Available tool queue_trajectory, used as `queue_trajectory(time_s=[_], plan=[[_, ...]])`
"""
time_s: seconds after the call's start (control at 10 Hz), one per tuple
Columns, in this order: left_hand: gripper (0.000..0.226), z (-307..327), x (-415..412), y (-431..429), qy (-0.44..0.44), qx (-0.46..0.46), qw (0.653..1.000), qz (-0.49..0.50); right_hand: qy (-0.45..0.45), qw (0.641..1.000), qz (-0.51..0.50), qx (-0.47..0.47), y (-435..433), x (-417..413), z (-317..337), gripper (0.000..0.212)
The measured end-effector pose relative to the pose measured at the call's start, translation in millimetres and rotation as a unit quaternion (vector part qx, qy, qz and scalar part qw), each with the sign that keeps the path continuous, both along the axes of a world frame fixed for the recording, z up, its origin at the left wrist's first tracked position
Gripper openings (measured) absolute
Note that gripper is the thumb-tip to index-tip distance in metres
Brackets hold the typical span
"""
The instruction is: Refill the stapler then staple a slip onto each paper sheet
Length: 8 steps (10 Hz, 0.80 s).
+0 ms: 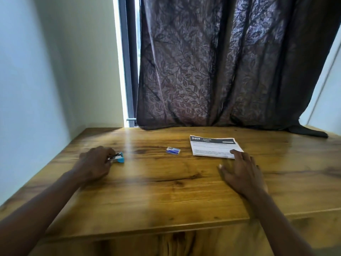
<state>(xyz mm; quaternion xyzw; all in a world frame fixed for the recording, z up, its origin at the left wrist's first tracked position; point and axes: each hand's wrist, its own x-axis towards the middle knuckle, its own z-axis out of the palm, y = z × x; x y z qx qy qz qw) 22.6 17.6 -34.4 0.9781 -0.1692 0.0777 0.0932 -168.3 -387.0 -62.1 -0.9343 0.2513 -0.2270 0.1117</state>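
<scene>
left grip [96, 161]: clenched round rear end of small blue stapler [119, 158], knuckles up, forearm low over worktop [166, 196]. stapler: down on wood at left side, blue nose pointing right, dark metal part showing on top; too blurred to tell whether open or closed. right grip [241, 172]: released, fingers straight & spread, palm down, holding nothing; index tip touching near right corner of paper stack [212, 145]. stack: flat at right-centre of worktop, black header band w/ "3409" along far edge, rest of print unreadable. betw. stapler & stack, nearer the stack but apart from both: small white/blue staple box [172, 150], lying flat. behind worktop's far edge: dark leaf-pattern curtain [212, 67], hem resting on wood at far right; bright window gap w/ dark frame [129, 71] to its left; pale wall [46, 71] on left side.
</scene>
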Motion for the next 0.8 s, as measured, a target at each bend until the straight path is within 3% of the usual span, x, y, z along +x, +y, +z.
queue_trajectory(time_s=[0.1,0.2,0.3,0.5,0.6,0.7,0.8], plan=[[0.03,3.8,-14.9,-15.8,-0.02,-0.069,0.997,-0.025,-0.007,1.0,0.0,0.008,6.0,-4.9,1.5,0.066],[0.034,6.6,-39.4,-50.0,-0.026,-0.194,0.98,-0.042,-0.016,1.0,-0.001,0.008,7.3,-5.7,0.7,0.061],[0.042,6.9,-54.6,-90.4,-0.048,-0.261,0.962,-0.062,-0.013,1.0,-0.004,0.007,8.1,-4.9,1.7,0.058],[0.047,1.9,-24.9,-148.2,-0.05,-0.219,0.974,-0.039,-0.027,0.999,0.043,-0.019,9.7,10.5,2.9,0.055],[0.046,-5.0,6.6,-162.3,-0.012,-0.135,0.99,-0.036,-0.048,0.996,0.073,-0.029,10.0,39.4,4.0,0.051],[0.059,1.2,22.8,-164.6,0.05,-0.076,0.995,-0.049,-0.078,0.992,0.096,-0.036,10.7,72.5,12.0,0.048],[0.08,26.1,36.0,-158.8,0.029,-0.009,0.998,-0.047,-0.109,0.986,0.122,-0.033,13.9,105.1,30.2,0.052]])
